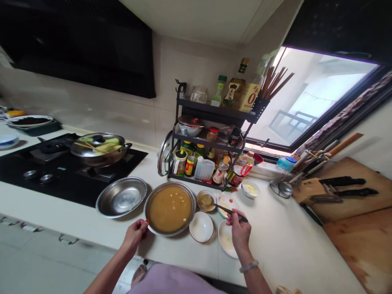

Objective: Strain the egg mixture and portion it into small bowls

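Observation:
My left hand [136, 234] is closed on the near left rim of a round metal bowl [146, 218]. Brown liquid [168, 206] with a few pale bits floating in it fills that bowl. In my right hand [240, 230] is a dark-handled spoon [225, 209], its head over or in a small bowl of brownish liquid [200, 195]. An unfilled white bowl [201, 226] sits just in front of the small one. Under and beside my right hand are a white plate [226, 241] and a patterned dish [225, 199], each partly covered.
Left of the filled bowl, a second metal bowl [122, 198] rests near the stove [73, 179]. A lidded pan [99, 149] stands on the stove. Behind is a black rack [214, 108] of bottles and jars. A small bowl [250, 189], knives [343, 181] and cutting boards [355, 228] are rightward.

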{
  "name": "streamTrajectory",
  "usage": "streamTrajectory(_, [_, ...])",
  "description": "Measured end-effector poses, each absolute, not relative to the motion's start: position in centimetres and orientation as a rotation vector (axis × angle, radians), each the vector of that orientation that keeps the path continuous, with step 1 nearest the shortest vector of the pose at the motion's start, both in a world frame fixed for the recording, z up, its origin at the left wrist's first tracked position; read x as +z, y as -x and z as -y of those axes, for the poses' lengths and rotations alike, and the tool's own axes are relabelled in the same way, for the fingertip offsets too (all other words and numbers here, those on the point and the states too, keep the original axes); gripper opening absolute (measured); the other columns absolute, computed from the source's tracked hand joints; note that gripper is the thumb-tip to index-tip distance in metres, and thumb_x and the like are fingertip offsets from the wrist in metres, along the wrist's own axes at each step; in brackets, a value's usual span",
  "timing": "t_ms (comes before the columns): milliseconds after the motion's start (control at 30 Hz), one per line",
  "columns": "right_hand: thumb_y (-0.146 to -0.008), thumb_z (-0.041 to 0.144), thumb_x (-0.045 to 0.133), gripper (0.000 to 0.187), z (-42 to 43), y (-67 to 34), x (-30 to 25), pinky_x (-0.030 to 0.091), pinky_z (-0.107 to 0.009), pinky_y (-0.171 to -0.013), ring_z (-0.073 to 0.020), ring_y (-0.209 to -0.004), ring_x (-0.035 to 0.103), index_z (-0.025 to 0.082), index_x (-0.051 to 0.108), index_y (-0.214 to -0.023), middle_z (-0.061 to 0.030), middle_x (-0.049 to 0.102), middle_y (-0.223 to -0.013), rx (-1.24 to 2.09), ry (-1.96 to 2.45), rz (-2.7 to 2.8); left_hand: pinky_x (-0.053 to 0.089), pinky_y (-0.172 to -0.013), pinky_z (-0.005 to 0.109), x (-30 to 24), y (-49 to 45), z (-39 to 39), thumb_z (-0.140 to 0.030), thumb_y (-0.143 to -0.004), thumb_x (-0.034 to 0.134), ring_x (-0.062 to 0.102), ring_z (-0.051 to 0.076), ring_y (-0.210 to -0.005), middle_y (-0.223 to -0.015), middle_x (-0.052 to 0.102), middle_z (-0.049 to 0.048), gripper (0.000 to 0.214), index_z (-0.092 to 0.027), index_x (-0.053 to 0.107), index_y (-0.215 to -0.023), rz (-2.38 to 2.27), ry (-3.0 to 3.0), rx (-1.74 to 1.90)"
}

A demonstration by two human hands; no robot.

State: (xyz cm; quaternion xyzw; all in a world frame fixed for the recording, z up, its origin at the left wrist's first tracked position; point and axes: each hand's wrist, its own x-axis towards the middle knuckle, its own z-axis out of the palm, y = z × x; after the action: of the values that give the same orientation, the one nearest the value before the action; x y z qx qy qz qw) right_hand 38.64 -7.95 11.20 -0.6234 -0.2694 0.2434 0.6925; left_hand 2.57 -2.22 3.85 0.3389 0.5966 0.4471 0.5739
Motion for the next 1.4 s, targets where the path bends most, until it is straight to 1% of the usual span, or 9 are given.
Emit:
streamTrajectory(167, [-0.069, 0.055, 0.07, 0.048, 8.2, -38.9, 11.5, 0.049, -0.028, -0.043, -0.0146, -0.042, 0.056, 0.012, 0.061, -0.091, 0.0002, 0.064, -0.055, 0.519, 1.386, 0.602, 0.026, -0.039, 0.02, 4.0, -2.7, 2.2, -0.06, -0.047, 0.07, 0.035, 0.007, -0.037, -0.041, 0.04, -0.0079, 0.049, -0.021, 0.041, -0.052, -1.388, -0.767, 1.047])
streamTrajectory(367, [-0.069, 0.051, 0.072, 0.044, 8.4, -38.6, 13.0, 0.049, -0.028, -0.043, -0.0144, -0.042, 0.056, 0.013, 0.061, -0.089, 0.0002, 0.063, -0.054, 0.529, 1.362, 0.588, 0.027, -0.039, 0.021, 4.6, -2.8, 2.2, -0.06, -0.048, 0.068, 0.036, 0.007, -0.037, -0.04, 0.041, -0.0067, 0.049, -0.021, 0.04, -0.051, -1.404, -0.792, 1.037])
streamTrajectory(733, [-0.074, 0.049, 0.068, 0.038, 8.3, -35.3, 14.7, 0.048, -0.026, -0.041, -0.0148, -0.046, 0.058, 0.015, 0.062, -0.09, -0.0014, 0.065, -0.059, 0.611, 1.303, 0.756, 0.027, -0.038, 0.021, 4.3, -2.8, 2.2, -0.061, -0.047, 0.069, 0.036, 0.007, -0.037, -0.04, 0.041, -0.0068, 0.049, -0.021, 0.04, -0.051, -1.398, -0.778, 1.044])
streamTrajectory(867, [-0.08, 0.047, 0.063, 0.034, 8.6, -33.3, 14.9, 0.05, -0.026, -0.044, -0.0129, -0.044, 0.056, 0.016, 0.064, -0.093, 0.0, 0.063, -0.058, 0.622, 1.29, 0.918, 0.029, -0.039, 0.02, 4.2, -2.7, 2.2, -0.06, -0.048, 0.07, 0.036, 0.007, -0.038, -0.041, 0.04, -0.0075, 0.049, -0.02, 0.041, -0.051, -1.393, -0.774, 1.06])
streamTrajectory(933, [-0.083, 0.044, 0.06, 0.03, 8.9, -32.6, 14.8, 0.051, -0.026, -0.045, -0.0121, -0.045, 0.056, 0.017, 0.066, -0.094, -0.0008, 0.064, -0.062, 0.594, 1.265, 1.017, 0.028, -0.039, 0.021, 4.1, -2.7, 2.2, -0.06, -0.049, 0.069, 0.035, 0.007, -0.037, -0.041, 0.038, -0.0082, 0.049, -0.021, 0.04, -0.051, -1.387, -0.786, 1.066])
streamTrajectory(1000, [-0.085, 0.04, 0.058, 0.025, 9.1, -32.4, 14.6, 0.052, -0.026, -0.045, -0.0126, -0.049, 0.058, 0.019, 0.068, -0.095, -0.0031, 0.065, -0.072, 0.562, 1.227, 1.116, 0.027, -0.038, 0.021, 4.1, -2.7, 2.2, -0.06, -0.049, 0.069, 0.034, 0.007, -0.037, -0.041, 0.037, -0.0083, 0.049, -0.021, 0.04, -0.051, -1.385, -0.791, 1.065])
streamTrajectory(1167, [-0.085, 0.033, 0.057, 0.019, 9.5, -33.7, 14.5, 0.054, -0.029, -0.05, -0.0154, -0.061, 0.061, 0.023, 0.071, -0.095, -0.0081, 0.066, -0.093, 0.483, 1.168, 1.252, 0.028, -0.038, 0.02, 3.9, -2.6, 2.2, -0.059, -0.05, 0.069, 0.036, 0.007, -0.037, -0.042, 0.041, -0.0072, 0.047, -0.02, 0.041, -0.051, -1.384, -0.801, 1.047])
streamTrajectory(1300, [-0.085, 0.033, 0.056, 0.022, 9.4, -35.3, 14.2, 0.055, -0.029, -0.054, -0.0148, -0.061, 0.061, 0.022, 0.07, -0.099, -0.0075, 0.066, -0.092, 0.426, 1.247, 1.248, 0.028, -0.038, 0.02, 3.8, -2.6, 2.1, -0.057, -0.051, 0.069, 0.038, 0.008, -0.037, -0.042, 0.042, -0.0068, 0.046, -0.02, 0.042, -0.052, -1.386, -0.804, 1.04])
streamTrajectory(1400, [-0.085, 0.035, 0.056, 0.024, 9.1, -36.3, 13.5, 0.054, -0.027, -0.052, -0.0141, -0.058, 0.06, 0.021, 0.069, -0.098, -0.0064, 0.066, -0.087, 0.386, 1.342, 1.229, 0.028, -0.039, 0.021, 4.0, -2.6, 2.1, -0.057, -0.049, 0.069, 0.037, 0.007, -0.037, -0.041, 0.041, -0.0073, 0.046, -0.02, 0.041, -0.052, -1.389, -0.796, 1.033])
